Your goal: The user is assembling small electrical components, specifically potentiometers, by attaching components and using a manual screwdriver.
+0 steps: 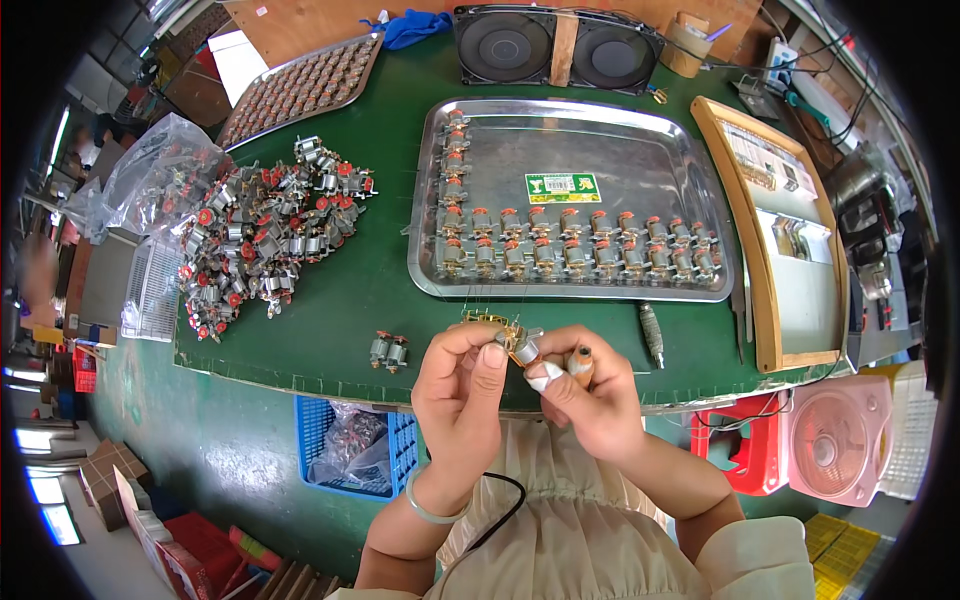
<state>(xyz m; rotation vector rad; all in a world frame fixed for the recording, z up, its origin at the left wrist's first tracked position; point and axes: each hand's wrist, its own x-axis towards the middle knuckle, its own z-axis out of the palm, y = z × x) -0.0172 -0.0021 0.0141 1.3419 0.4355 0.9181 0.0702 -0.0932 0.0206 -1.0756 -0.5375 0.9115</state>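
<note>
A small metal motor (pixel 524 349) with brass-coloured terminals is pinched between my two hands, just over the table's near edge. My left hand (pixel 462 385) grips its left side with thumb and fingertips. My right hand (pixel 598 395), white wrapping on its thumb, closes on the right side. A tan handle with a dark end (pixel 580 362) also sits in my right fingers; the rest of that tool is hidden. Thin brass-coloured pieces (pixel 485 317) show just beyond my left fingers. Two loose motors (pixel 389 351) stand on the table to the left.
Beyond my hands, a metal tray (pixel 575 292) bears rows of motors with red parts. A heap of motors (pixel 270 235) lies left, another filled tray (pixel 300 90) behind. A grey-handled tool (pixel 652 335) and wooden-framed case (pixel 765 300) are right. Below the table stands a blue basket (pixel 402 450).
</note>
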